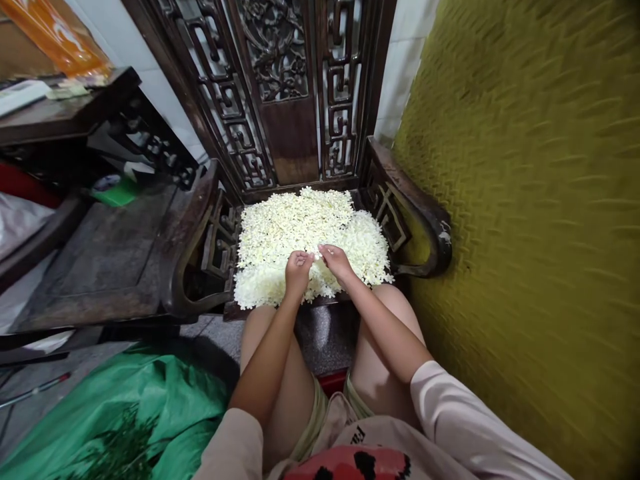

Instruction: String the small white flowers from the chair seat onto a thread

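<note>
Small white flowers [295,220] cover the seat of a dark carved wooden chair [295,133] in a thick layer. Above the front half of the flowers, my left hand [299,268] has its fingers curled, with thumb and fingertip pinched. Close to its right, my right hand [336,261] is pinched too, its fingertips almost meeting those of the left. Something small and white, seemingly a flower, shows between the two sets of fingertips. Which hand bears it is too small to tell.
Curved armrests [437,233] flank the seat. A second wooden chair [110,260] stands at left, with a green round item [116,191] on it. Green cloth [165,393] with leafy stems lies at lower left. A yellow-green textured surface [530,220] rises at right.
</note>
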`<action>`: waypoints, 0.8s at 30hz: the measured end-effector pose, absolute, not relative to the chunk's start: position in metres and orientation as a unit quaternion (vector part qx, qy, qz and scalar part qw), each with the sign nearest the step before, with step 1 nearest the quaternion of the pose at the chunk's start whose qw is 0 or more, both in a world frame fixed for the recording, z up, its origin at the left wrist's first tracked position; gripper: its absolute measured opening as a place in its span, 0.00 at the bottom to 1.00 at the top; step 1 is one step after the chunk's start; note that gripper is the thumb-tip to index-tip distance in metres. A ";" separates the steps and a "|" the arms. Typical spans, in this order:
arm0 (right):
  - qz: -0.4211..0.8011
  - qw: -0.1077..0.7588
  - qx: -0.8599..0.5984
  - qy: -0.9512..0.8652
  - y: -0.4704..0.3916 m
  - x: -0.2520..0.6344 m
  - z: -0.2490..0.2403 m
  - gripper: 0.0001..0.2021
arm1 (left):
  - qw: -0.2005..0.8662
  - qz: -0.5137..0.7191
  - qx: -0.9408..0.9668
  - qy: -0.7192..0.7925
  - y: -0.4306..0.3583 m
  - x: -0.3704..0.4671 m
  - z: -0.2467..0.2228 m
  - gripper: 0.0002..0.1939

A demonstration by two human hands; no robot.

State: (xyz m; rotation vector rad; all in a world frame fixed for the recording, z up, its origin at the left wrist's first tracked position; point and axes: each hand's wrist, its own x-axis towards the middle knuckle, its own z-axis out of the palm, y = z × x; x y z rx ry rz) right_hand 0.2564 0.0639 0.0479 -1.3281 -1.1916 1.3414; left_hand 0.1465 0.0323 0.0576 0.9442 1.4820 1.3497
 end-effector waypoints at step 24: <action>0.469 0.477 -0.484 -0.564 0.052 0.261 0.071 0.13 | 0.575 0.517 0.321 0.546 0.035 0.137 0.058 0.17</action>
